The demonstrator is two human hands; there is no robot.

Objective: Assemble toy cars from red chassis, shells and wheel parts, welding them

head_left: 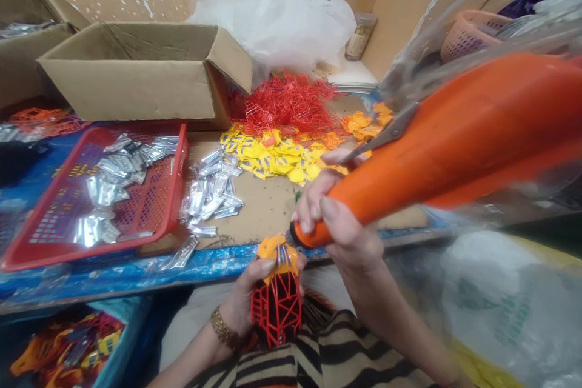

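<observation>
My left hand grips a small toy piece with an orange top and a red lattice frame, low in the middle of the view. A large orange tool slants down from the upper right, and my right hand is wrapped round its narrow end. The tool's dark tip touches or nearly touches the orange top. Metal scissors are also in my right hand, lying along the tool.
A red basket holds silver packets, with more packets beside it. Yellow pieces and red frames lie behind. A cardboard box stands at the back left; a blue-lined container of parts is lower left.
</observation>
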